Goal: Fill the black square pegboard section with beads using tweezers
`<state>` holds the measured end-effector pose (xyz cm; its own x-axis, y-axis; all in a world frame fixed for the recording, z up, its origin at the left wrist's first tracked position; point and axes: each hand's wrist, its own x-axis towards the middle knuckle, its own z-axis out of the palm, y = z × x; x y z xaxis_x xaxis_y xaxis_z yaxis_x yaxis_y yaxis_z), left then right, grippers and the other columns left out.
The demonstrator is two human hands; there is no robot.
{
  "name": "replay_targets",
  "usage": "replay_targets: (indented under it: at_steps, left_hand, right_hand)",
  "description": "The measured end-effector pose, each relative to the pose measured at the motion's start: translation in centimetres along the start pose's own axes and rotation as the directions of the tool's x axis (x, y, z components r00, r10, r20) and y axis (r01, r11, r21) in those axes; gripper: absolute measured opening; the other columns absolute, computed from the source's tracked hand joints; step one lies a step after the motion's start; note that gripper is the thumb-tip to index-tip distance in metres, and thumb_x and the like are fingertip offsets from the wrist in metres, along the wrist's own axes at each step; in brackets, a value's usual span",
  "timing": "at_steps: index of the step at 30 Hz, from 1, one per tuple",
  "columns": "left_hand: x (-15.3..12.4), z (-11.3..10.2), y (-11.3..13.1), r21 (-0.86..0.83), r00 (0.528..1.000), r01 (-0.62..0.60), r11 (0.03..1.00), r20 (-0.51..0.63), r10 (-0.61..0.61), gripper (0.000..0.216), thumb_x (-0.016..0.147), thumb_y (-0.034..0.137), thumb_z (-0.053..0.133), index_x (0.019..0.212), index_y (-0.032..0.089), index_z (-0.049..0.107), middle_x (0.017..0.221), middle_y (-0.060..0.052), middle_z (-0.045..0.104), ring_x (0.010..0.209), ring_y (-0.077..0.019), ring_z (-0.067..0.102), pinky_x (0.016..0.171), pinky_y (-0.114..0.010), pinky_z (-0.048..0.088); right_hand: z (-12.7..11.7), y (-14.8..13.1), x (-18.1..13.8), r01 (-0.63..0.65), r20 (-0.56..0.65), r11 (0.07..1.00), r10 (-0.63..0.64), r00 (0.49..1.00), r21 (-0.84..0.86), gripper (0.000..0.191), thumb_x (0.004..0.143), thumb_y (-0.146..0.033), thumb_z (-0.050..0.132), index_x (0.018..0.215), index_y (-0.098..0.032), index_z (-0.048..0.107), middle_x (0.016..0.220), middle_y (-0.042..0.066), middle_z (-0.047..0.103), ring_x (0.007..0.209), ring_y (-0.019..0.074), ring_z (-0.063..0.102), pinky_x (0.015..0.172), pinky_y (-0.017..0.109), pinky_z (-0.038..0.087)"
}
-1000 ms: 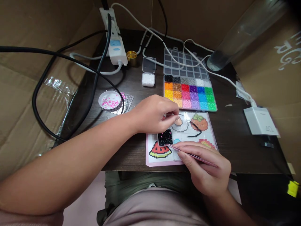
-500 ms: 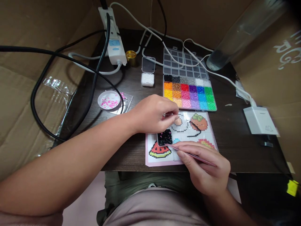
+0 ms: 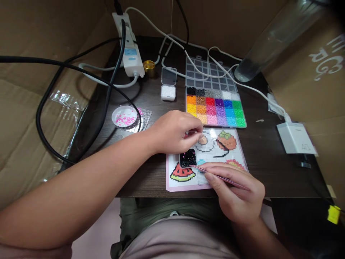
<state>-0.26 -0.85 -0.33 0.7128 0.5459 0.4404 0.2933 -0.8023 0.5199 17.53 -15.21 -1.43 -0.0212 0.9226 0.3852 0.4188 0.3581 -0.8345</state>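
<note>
My left hand point(image 3: 175, 131) is closed on a small clear box of black beads point(image 3: 188, 158), which rests on the pattern sheet point(image 3: 178, 180) with a watermelon, an orange fruit and other pixel pictures. My right hand point(image 3: 234, 194) pinches pink tweezers point(image 3: 215, 174), and their tip sits at the lower edge of the black bead box. A clear pegboard point(image 3: 215, 144) lies over the sheet under both hands.
A bead organiser with many colours point(image 3: 215, 106) stands open behind the sheet. A small box of white beads point(image 3: 168, 92), a dish of pink beads point(image 3: 124, 116), a power strip point(image 3: 129, 54), cables, a white charger point(image 3: 295, 138) and a clear bottle point(image 3: 258, 54) crowd the dark table.
Only the camera view shifted slightly; both hands stay where they were, with the tweezers' tip at the black bead box.
</note>
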Motion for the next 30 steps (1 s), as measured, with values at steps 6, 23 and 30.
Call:
replay_targets:
  at_steps: [6,23,30]
  left_hand:
    - [0.1,0.2,-0.1,-0.034,0.988,0.143,0.989,0.061,-0.140,0.013,0.084,0.023,0.063,0.086,0.015,0.072,0.069,0.002,0.068,0.057,-0.0075,0.054,0.057,-0.020,0.038]
    - [0.2,0.2,-0.1,-0.093,0.977,0.206,0.974,0.082,-0.198,0.014,0.084,0.025,0.063,0.081,0.015,0.073,0.062,0.003,0.066,0.053,-0.0058,0.050,0.055,-0.020,0.035]
    - [0.1,0.2,-0.2,-0.081,0.978,0.201,0.976,0.075,-0.195,0.014,0.082,0.025,0.064,0.079,0.015,0.072,0.062,0.002,0.066,0.053,-0.0062,0.051,0.055,-0.020,0.035]
  right_hand:
    - [0.0,0.0,0.2,0.005,-0.049,1.000,-0.004,0.999,0.019,0.019,0.082,-0.004,0.070,0.087,-0.022,0.075,0.086,-0.001,0.080,0.079,0.0139,0.076,0.076,0.022,0.063]
    - [-0.4,0.5,-0.7,0.038,-0.116,0.998,-0.031,0.993,0.055,0.024,0.080,0.000,0.070,0.089,-0.022,0.075,0.087,-0.001,0.080,0.079,0.0148,0.076,0.075,0.026,0.063]
    - [-2.7,0.1,-0.2,0.078,-0.290,0.996,-0.088,0.953,-0.047,0.020,0.078,-0.003,0.072,0.087,-0.021,0.076,0.086,0.003,0.079,0.076,0.0189,0.076,0.070,0.033,0.064]
